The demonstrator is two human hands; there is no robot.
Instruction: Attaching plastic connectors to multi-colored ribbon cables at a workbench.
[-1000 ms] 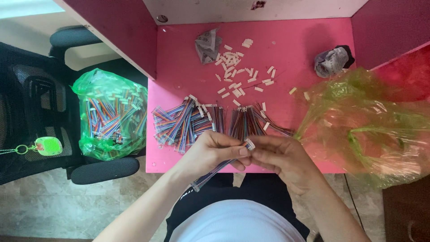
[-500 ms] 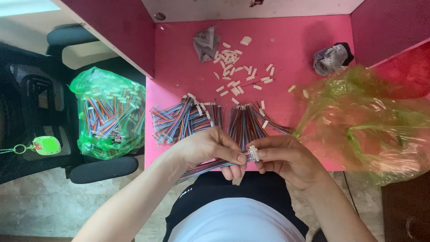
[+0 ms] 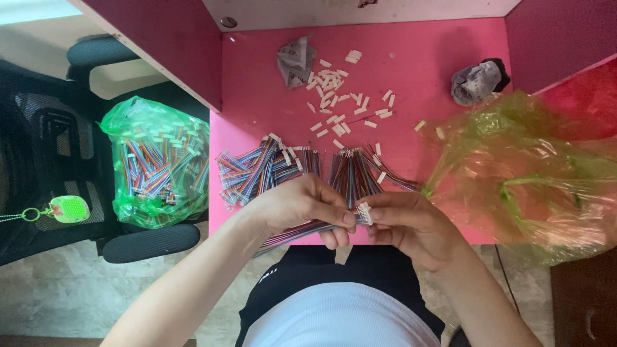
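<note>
Ribbon cable [image 3: 302, 230], a flat bundle of coloured wires, lies across my hands at the near edge of the pink table [image 3: 411, 58], running from about eight o'clock up to the centre of the head view. My left hand [image 3: 299, 204] is clenched around it, thumb and forefinger pinching close to its end. My right hand [image 3: 411, 228] grasps the small white connector [image 3: 364, 213] between its fingertips, right at the cable's tip, so both hands meet there.

Compared with a second ago, the hands have drawn closer to my body and lower in the view, and the connector now sits against the wire ends rather than apart from them; I judge the plug is being seated.

At twelve o'clock lie loose white connectors [image 3: 337, 103] and a crumpled bag [image 3: 294, 61]. Between them and my hands are heaped cables [image 3: 263, 170]. At nine o'clock a green bag of cables [image 3: 157, 164] rests on a black chair [image 3: 51, 148]; at three o'clock sits an empty green bag [image 3: 527, 173].
</note>
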